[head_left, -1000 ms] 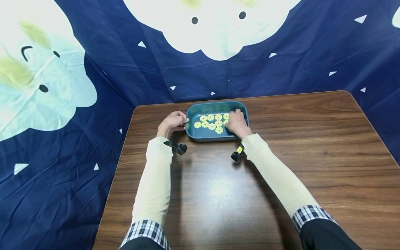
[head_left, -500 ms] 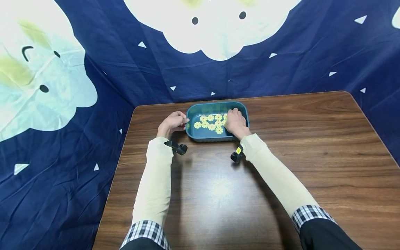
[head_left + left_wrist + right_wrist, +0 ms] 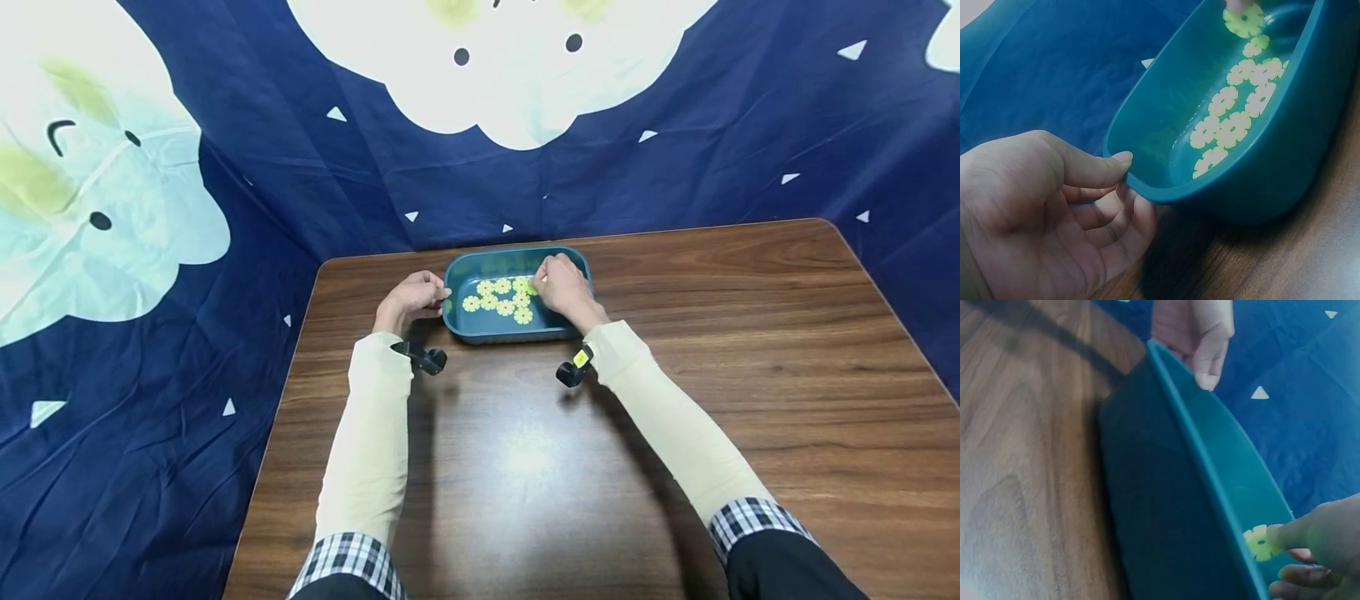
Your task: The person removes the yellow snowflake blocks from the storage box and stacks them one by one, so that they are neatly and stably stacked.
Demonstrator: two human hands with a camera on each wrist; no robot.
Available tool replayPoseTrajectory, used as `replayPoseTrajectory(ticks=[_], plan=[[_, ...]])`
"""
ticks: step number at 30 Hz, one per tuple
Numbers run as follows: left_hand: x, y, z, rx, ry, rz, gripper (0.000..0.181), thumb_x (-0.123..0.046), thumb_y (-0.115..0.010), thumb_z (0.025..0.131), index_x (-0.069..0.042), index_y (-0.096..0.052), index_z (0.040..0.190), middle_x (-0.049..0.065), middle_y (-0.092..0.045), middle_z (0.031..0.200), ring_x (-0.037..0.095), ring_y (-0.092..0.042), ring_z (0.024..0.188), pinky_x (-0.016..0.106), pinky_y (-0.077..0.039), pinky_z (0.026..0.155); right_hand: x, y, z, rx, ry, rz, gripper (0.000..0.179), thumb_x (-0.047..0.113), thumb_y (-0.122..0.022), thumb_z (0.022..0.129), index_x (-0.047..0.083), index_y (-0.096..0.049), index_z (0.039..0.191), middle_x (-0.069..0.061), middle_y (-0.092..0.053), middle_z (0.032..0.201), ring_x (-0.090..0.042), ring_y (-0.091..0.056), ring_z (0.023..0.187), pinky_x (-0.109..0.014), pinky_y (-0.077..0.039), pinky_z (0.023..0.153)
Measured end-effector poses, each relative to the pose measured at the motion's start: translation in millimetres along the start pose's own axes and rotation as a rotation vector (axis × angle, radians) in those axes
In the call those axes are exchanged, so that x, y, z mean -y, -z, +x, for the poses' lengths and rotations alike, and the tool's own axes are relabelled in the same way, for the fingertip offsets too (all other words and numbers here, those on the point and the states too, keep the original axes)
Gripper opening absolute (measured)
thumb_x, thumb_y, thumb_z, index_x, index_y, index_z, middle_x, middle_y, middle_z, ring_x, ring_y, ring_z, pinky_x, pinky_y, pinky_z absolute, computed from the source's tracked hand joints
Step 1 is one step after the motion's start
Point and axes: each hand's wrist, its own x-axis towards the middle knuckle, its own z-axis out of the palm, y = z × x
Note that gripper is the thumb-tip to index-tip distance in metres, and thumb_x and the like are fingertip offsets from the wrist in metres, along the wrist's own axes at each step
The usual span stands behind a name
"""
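A teal rectangular plastic bin (image 3: 517, 337) stands near the table's back edge. On its floor lie several yellow flower-shaped discs (image 3: 506, 307) with notched edges. My left hand (image 3: 416, 296) pinches the bin's left rim, thumb over the top and fingers curled beneath, plainly seen in the left wrist view. Over the right part of the bin, my right hand (image 3: 566, 287) pinches one yellow-green flower-shaped disc (image 3: 1261, 542) between thumb and fingers. That disc shows above the others in the left wrist view. The bin's right end is partly hidden behind the right hand.
The brown wood-grain table (image 3: 750, 350) extends to the right and towards the front. A dark blue cloth (image 3: 300, 167) with white cloud figures hangs behind and at the sides. Each wrist wears a small black camera (image 3: 573, 373).
My right hand, earlier reaching down among the discs at the bin's right end, has come up with one flower-shaped disc pinched. The left hand stays at the rim. The head view shifted slightly.
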Motion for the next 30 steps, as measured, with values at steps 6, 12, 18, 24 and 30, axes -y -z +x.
replayPoseTrajectory(ticks=[6,12,18,24,30], plan=[[2.1,0.7,-0.2,-0.009,0.003,-0.003,0.014,-0.005,-0.055,0.094,-0.01,-0.041,0.094,0.003,-0.043,0.08,0.014,-0.047,0.068,0.028,-0.05,0.074,0,8,0.1,-0.074,-0.005,0.123,0.024,0.032,-0.063,0.092,0.008,-0.06,0.094,-0.011,-0.055,0.112,-0.031,-0.051,0.112,-0.047,-0.04,0.1],[7.3,2.9,6.7,-0.01,-0.005,0.018,0.014,-0.008,-0.057,0.093,-0.011,-0.043,0.094,0.001,-0.044,0.075,0.012,-0.047,0.066,0.025,-0.051,0.067,-1,20,-1.6,-0.155,-0.004,0.235,0.025,0.03,-0.064,0.091,0.006,-0.061,0.095,-0.012,-0.054,0.109,-0.029,-0.053,0.103,-0.042,-0.043,0.092],[3.4,0.4,1.0,-0.01,-0.002,0.031,0.014,-0.007,-0.056,0.093,-0.011,-0.042,0.094,0.001,-0.044,0.078,0.012,-0.047,0.067,0.026,-0.052,0.072,-9,32,-1.3,-0.229,-0.003,0.289,0.025,0.029,-0.064,0.091,0.004,-0.064,0.096,-0.014,-0.056,0.104,-0.028,-0.053,0.098,-0.039,-0.043,0.088],[2.2,0.0,0.3,-0.005,-0.005,0.023,0.014,-0.007,-0.055,0.093,-0.01,-0.042,0.094,0.001,-0.044,0.076,0.012,-0.047,0.066,0.023,-0.051,0.067,-22,41,-1.7,-0.269,-0.044,0.336,0.027,0.029,-0.063,0.091,0.003,-0.065,0.098,-0.015,-0.058,0.106,-0.028,-0.054,0.1,-0.04,-0.044,0.089],[5.2,2.1,6.4,-0.009,-0.006,0.033,0.014,-0.008,-0.057,0.092,-0.011,-0.044,0.094,-0.001,-0.044,0.071,0.01,-0.048,0.064,0.022,-0.052,0.064,-32,49,-4.3,-0.288,-0.114,0.396,0.028,0.031,-0.063,0.091,0.004,-0.064,0.1,-0.013,-0.059,0.109,-0.027,-0.055,0.102,-0.04,-0.044,0.09]])
